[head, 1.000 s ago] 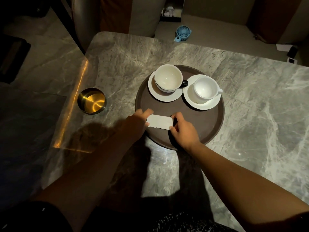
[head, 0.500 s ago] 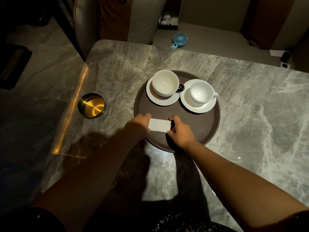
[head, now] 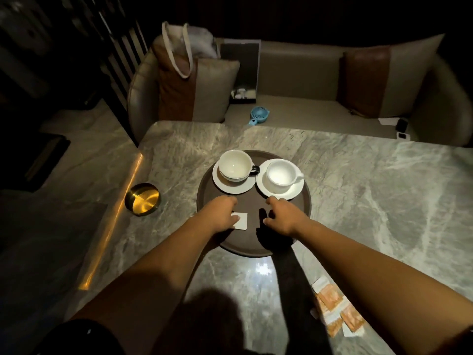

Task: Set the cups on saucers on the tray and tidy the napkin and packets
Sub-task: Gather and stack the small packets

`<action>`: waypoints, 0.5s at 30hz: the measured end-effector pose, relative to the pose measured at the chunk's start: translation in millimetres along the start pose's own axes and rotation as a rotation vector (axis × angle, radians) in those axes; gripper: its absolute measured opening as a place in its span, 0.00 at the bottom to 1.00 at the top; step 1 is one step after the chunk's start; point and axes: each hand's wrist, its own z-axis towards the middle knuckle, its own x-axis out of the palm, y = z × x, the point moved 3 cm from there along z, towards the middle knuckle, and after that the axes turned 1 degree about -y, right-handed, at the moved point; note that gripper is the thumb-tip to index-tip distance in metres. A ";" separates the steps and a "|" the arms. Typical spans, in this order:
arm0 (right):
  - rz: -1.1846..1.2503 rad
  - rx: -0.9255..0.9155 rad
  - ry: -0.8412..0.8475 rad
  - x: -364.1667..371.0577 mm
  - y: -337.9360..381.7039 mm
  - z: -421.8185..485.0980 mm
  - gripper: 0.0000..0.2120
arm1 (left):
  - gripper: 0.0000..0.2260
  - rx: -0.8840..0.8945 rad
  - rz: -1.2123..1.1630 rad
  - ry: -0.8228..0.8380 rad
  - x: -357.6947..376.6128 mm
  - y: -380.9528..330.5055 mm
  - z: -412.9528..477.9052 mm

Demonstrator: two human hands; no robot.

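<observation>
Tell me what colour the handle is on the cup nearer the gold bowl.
Black handle, on a cream cup; clearest in the head view.
</observation>
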 end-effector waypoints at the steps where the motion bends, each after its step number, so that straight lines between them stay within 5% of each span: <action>1: -0.008 -0.003 -0.013 -2.4 -3.6 -5.2 0.29 | 0.20 0.009 0.013 -0.011 1.5 -5.7 -1.8; 15: 0.045 0.123 -0.100 10.4 -117.7 -115.3 0.28 | 0.22 0.196 0.043 -0.008 83.2 -100.4 -38.1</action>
